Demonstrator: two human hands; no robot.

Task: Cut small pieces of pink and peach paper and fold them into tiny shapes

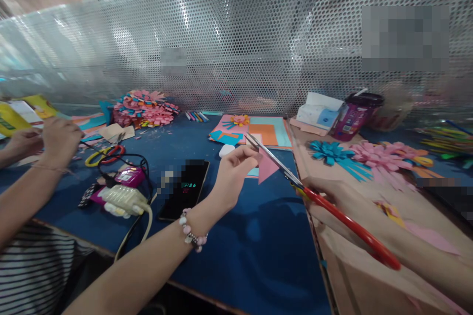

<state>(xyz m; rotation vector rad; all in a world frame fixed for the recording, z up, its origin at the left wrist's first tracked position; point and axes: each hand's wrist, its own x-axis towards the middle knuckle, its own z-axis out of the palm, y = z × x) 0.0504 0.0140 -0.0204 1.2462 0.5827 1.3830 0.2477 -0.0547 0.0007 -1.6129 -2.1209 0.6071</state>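
My left hand pinches a small pink piece of paper, pointed at its lower end, above the blue table. A pair of red-handled scissors is in my right hand, its fingers wrapped about the handle. The metal blades point up and to the left, and one passes across the pink paper beside my left fingertips. Whether the blades are cutting into the paper I cannot tell. Behind my hands lie sheets of pink, orange and light blue paper and a small yellow-orange paper flower.
A phone and a purple-and-white charger with cables lie left. Another person's hands work beyond other scissors. At right are paper flowers, a purple cup and tissues. A perforated metal panel stands behind.
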